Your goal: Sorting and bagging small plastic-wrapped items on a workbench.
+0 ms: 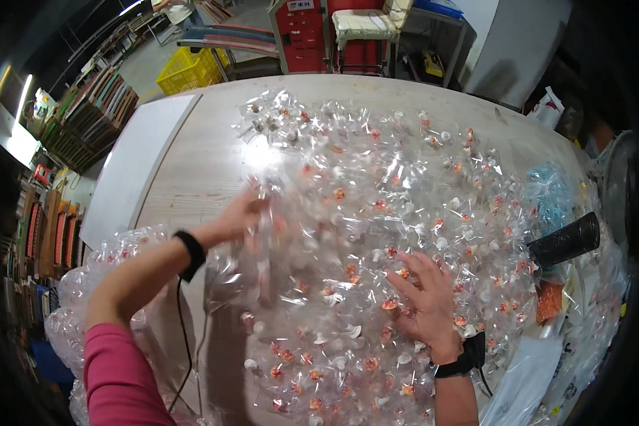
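Note:
Many small clear plastic bags (390, 206) lie in a wide heap, each seeming to hold small orange-red and white pieces, some shaped like shells. At the heap's left side is my left hand (247, 213), smeared by motion, with blurred clear plastic just beside and below its fingers. Whether those fingers grip the plastic cannot be made out. My right hand (427, 302) rests over the middle of the heap, its fingers stretched apart and touching the bags. Both wrists wear black bands with thin cables.
A white board (138, 160) lies on the table (206, 153) at the left. Clear bulging bags (113, 270) are piled beside my left arm. At the right are a black cylinder (564, 240), blue plastic film (549, 192) and a flat clear bag (525, 380). A yellow crate (184, 71) stands beyond the table.

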A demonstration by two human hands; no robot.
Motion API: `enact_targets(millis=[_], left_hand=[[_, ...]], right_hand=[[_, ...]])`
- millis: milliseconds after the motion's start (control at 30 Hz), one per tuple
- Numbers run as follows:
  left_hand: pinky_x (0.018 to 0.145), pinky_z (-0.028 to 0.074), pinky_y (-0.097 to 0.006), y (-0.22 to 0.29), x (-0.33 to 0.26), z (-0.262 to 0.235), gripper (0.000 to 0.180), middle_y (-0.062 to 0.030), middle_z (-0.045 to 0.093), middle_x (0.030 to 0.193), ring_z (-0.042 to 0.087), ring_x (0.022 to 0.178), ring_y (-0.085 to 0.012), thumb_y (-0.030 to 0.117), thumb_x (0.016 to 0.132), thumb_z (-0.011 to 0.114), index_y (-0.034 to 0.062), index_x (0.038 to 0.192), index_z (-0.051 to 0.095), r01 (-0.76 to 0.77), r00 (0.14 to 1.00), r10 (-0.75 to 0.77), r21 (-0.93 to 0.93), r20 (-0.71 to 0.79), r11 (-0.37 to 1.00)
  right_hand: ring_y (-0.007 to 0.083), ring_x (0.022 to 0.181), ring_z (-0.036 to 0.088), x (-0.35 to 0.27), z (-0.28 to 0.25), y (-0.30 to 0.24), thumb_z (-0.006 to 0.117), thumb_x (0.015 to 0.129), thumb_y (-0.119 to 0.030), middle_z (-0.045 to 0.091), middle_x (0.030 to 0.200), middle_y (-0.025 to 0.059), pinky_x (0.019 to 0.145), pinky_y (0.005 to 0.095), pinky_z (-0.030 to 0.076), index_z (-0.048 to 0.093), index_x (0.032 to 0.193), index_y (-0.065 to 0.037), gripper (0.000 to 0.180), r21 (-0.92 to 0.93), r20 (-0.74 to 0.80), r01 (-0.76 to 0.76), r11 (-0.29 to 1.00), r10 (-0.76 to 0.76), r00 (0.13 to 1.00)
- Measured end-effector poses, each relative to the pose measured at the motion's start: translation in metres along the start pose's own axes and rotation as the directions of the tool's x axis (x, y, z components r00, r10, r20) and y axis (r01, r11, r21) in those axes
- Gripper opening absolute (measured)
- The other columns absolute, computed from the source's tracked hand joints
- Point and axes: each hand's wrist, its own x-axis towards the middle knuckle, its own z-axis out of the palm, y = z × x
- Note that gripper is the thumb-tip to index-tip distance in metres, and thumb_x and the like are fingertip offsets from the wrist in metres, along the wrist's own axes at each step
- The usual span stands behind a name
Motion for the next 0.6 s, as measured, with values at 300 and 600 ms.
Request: enact_targets(millis=[300,600], left_hand=[[0.077,0.055,-0.033,0.199,-0.019,0.008,0.029,-0.0107,0.061,0.129,0.066,0.098,-0.0198,0.008,0.087,0.057,0.0115,0.111,0.071,-0.322,0.646,-0.091,0.378,0.758,0.868],[0.114,0.028,-0.047,0.048,0.187,-0.132,0.066,-0.0154,0.035,0.152,0.034,0.139,-0.0348,0.065,0.089,0.046,0.0321,0.146,0.039,0.144,0.944,0.154,0.785,-0.292,0.602]], right_hand=[[0.0339,0.132,0.041,-0.005,-0.011,-0.004,0.071,0.065,-0.027,0.044,0.146,0.0073,0.108,0.0570,0.029,0.066,0.120,-0.026,0.055,0.145,0.064,-0.054,0.988,0.045,0.997],[0.0341,0.130,0.045,0.004,-0.008,-0.007,0.068,0.066,-0.030,0.049,0.142,0.0073,0.108,0.0595,0.030,0.067,0.119,-0.029,0.053,0.131,0.101,-0.046,0.990,0.033,0.994]])
